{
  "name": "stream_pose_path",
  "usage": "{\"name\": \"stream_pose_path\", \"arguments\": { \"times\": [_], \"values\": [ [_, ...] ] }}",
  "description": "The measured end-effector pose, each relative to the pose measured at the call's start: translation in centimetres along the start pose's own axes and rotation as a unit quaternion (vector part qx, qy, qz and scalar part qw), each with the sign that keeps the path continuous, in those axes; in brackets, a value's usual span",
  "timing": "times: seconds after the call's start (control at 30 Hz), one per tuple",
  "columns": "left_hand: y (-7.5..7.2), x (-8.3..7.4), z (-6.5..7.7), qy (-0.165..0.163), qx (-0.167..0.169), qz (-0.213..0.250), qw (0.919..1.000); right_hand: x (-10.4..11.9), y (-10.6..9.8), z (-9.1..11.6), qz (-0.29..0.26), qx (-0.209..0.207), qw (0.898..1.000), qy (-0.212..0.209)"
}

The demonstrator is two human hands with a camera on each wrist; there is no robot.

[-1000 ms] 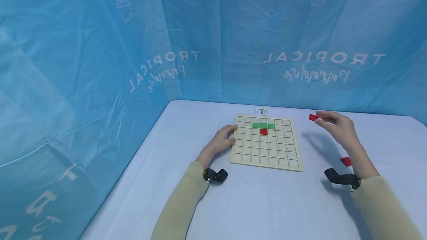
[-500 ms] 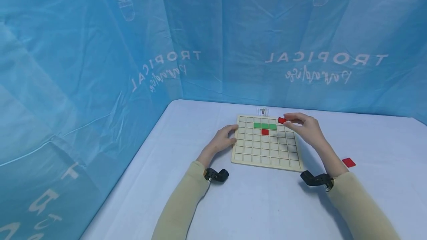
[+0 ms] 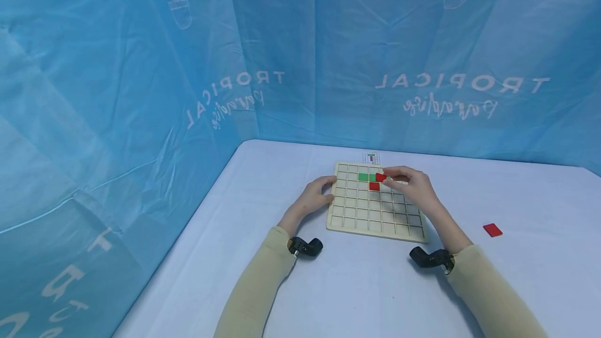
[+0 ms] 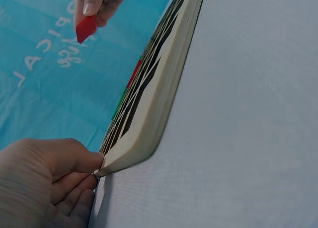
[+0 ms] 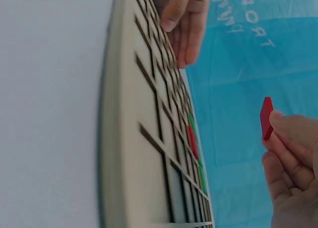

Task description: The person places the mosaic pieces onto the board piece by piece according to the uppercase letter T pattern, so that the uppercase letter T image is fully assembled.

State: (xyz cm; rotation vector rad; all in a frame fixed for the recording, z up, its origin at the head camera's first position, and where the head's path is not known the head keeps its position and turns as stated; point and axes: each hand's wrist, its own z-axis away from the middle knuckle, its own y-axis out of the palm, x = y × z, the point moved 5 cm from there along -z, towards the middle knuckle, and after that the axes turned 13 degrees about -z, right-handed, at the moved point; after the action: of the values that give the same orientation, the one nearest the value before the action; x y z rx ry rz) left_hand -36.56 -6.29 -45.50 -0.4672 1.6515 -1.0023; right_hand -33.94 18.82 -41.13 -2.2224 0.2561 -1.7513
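A pale wooden grid board (image 3: 349, 209) lies on the white table, with green square tiles (image 3: 363, 177) in a row near its far side and a red tile (image 3: 374, 186) below that row. My left hand (image 3: 310, 198) grips the board's left edge; the left wrist view shows its thumb (image 4: 82, 157) right at the rim. Between thumb and fingers, my right hand (image 3: 415, 188) pinches another red square tile (image 5: 267, 118). That tile is held above the board and overlaps the green row in the head view.
A spare red tile (image 3: 493, 230) lies on the table right of the board. Behind the board is a small printed grid card (image 3: 371, 158) with a T-shaped pattern. Blue printed cloth (image 3: 347, 56) hangs behind and along the left side of the white table (image 3: 357, 286).
My right hand has carried the pinched red tile leftward from beside the board to over the green row. My left hand has stayed at the board's edge.
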Motion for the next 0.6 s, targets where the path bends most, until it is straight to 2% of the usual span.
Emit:
{"name": "stream_pose_path", "arguments": {
  "times": [0.2,0.33,0.6],
  "values": [
    [0.0,-0.1,0.1,-0.001,-0.001,0.006,1.0000,-0.3,0.7,0.2,-0.015,0.018,1.000,-0.015],
    [0.0,-0.1,0.1,0.000,0.001,0.003,1.0000,-1.1,1.1,0.4,-0.012,0.026,1.000,-0.006],
    [-0.1,0.0,0.0,-0.002,-0.002,0.005,1.0000,-2.8,2.1,0.5,0.003,0.040,0.999,-0.020]
  ]
}}
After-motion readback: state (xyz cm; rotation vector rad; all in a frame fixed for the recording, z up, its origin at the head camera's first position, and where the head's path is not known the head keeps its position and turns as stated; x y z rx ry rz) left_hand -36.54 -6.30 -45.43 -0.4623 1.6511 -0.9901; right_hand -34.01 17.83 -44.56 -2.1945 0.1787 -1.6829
